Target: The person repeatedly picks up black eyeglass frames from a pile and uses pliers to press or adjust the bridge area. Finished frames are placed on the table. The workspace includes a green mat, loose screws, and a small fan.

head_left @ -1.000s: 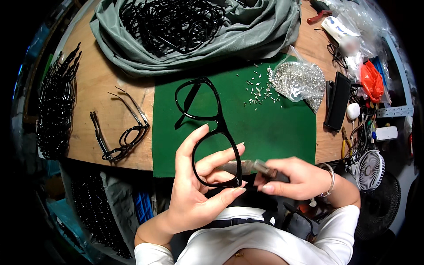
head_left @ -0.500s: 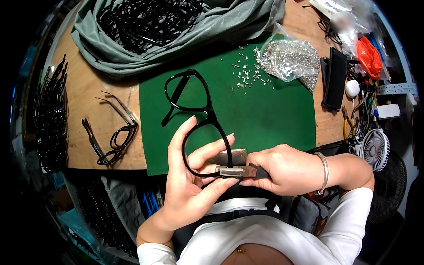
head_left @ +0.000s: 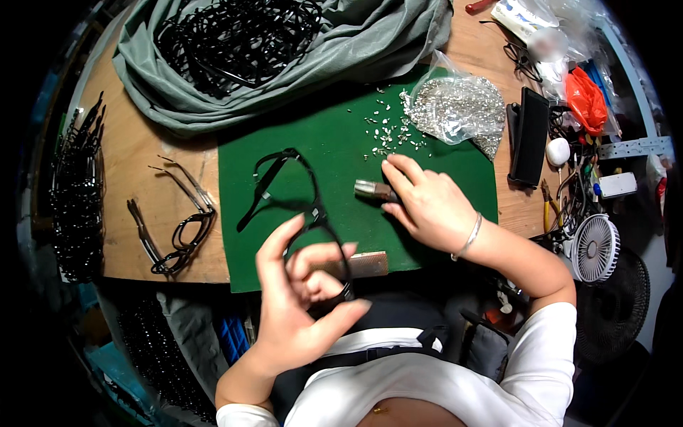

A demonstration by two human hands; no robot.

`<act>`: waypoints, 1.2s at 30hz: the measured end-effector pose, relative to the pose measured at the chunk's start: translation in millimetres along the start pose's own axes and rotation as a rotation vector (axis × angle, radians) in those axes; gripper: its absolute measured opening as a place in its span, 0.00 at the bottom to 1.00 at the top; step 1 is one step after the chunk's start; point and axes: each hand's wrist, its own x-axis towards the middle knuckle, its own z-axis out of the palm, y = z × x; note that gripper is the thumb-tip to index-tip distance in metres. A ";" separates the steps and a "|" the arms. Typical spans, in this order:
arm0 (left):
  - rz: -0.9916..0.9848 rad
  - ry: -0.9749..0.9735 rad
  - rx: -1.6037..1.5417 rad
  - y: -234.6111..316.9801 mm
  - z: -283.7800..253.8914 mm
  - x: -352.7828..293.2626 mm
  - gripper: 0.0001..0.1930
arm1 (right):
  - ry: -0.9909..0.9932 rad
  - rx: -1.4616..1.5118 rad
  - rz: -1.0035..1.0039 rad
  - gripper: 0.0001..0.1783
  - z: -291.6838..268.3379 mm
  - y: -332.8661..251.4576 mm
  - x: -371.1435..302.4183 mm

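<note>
My left hand (head_left: 288,306) grips a black eyeglass frame (head_left: 318,213) by one rim, with the other rim and a folded-out temple arm reaching away over the green mat (head_left: 284,263). My right hand (head_left: 437,210) is over the mat with a tool (head_left: 373,190) tucked in it. The tool has a blocky metal head, and its handle is mostly hidden under the palm. The right index fingertip comes close to scattered small silvery metal pieces (head_left: 388,135). Beyond them lies a clear plastic bag (head_left: 455,107) full of the same pieces.
A grey cloth sack (head_left: 163,114) heaped with black frames takes up the back. On the left are loose glasses (head_left: 181,238) and a stack of black frames (head_left: 78,206). A flat textured block (head_left: 371,264) sits at the mat's front edge. Pliers (head_left: 546,206), cables and a white fan (head_left: 595,248) stand right.
My right hand has drawn the tool off the eyeglass frame and moved away toward the scattered metal pieces. The frame in my left hand has shifted down and left a little.
</note>
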 end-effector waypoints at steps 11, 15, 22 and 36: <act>-0.105 0.090 -0.188 -29.2 21.6 -16.4 0.46 | 0.138 0.241 0.115 0.09 13.1 29.1 23.8; -0.181 -0.076 -0.398 -27.7 4.6 -20.7 0.41 | 0.116 0.209 0.128 0.07 18.6 26.1 30.2; -0.279 0.005 -0.286 -29.3 8.2 -15.8 0.05 | -0.003 0.258 0.172 0.06 14.2 29.8 33.5; 0.038 0.168 -0.055 -48.0 38.9 -6.7 0.26 | 0.085 1.005 0.183 0.06 -16.9 -42.5 -7.9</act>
